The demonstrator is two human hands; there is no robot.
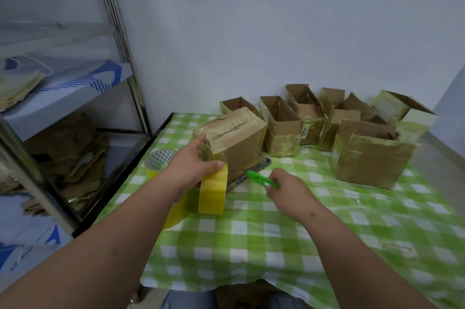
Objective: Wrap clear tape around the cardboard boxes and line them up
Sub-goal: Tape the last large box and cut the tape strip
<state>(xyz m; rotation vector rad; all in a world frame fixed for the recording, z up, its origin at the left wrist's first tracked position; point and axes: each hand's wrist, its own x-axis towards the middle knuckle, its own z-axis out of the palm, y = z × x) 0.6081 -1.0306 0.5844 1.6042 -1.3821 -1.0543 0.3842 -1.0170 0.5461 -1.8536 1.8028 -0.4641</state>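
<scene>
A closed cardboard box (236, 137) wrapped in clear tape stands tilted on a tray at the table's middle left. My left hand (193, 165) holds a yellowish tape roll (212, 191) upright just in front of the box, thumb over its top, fingers touching the box's near corner. My right hand (286, 189) grips small green scissors (261, 178), their tip pointing toward the box's lower edge. Several other cardboard boxes stand along the wall, most open, such as an open box (281, 125). A larger taped box (370, 155) sits at the right.
A second tape roll (158, 161) stands at the table's left edge, another roll (176, 213) lies under my left wrist. The green checked tablecloth (264, 238) covers the table. A metal shelf rack (83, 97) with flattened cardboard stands at the left.
</scene>
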